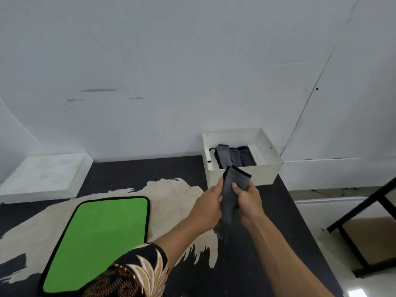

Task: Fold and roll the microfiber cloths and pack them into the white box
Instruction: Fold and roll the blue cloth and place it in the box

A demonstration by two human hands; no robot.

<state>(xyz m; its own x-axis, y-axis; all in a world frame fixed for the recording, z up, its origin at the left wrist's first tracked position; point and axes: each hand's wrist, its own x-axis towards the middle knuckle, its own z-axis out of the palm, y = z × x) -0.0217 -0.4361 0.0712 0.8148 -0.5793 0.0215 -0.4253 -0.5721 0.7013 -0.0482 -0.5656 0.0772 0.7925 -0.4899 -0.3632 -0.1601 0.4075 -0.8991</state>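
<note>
Both my hands hold a rolled grey microfiber cloth [232,189] with a black edge, lifted above the table just in front of the white box [244,173]. My left hand [209,205] grips its left side, and my right hand [248,200] curls round its right side, thumb on top. Inside the box lie several rolled grey cloths [234,156] side by side, with free room at the box's right end. A green microfiber cloth [98,241] with a black edge lies flat on the table at the left.
The black table [132,170] has a worn beige patch under the green cloth. A white box lid [42,176] lies at the back left by the wall. A black metal frame [364,213] stands off the table's right edge.
</note>
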